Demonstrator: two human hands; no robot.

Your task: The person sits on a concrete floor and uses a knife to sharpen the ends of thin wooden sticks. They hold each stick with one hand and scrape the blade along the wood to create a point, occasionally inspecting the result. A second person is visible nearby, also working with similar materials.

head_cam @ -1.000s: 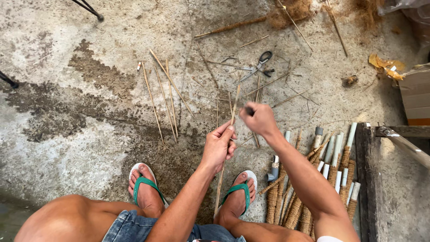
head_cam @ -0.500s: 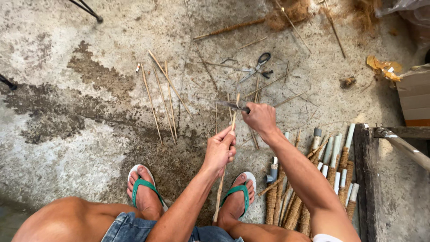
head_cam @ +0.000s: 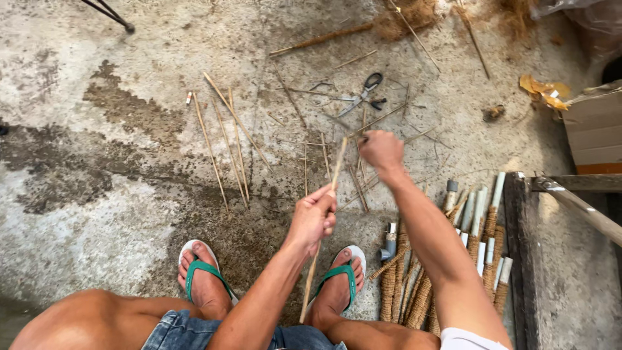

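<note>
Your left hand has its fingers clamped round a long thin pale bamboo stick, which slants from near your right foot up past the fist toward your right hand. That hand is closed into a fist just beyond the stick's upper tip; something dark shows at its edge, but you cannot tell from here what it grips. Keep the left grip firm and low enough that the stick does not flex, hold the shaft clear of your green flip-flops, and work the tip away from your body rather than toward your left knuckles. Compared with a second ago, your right hand has shifted slightly away from the stick's end, while the left hand and the stick sit much as they did. The loose sticks on the stained concrete floor, the black-handled scissors and the bundle of rope-wrapped grey pipes at your right lie unchanged.
</note>
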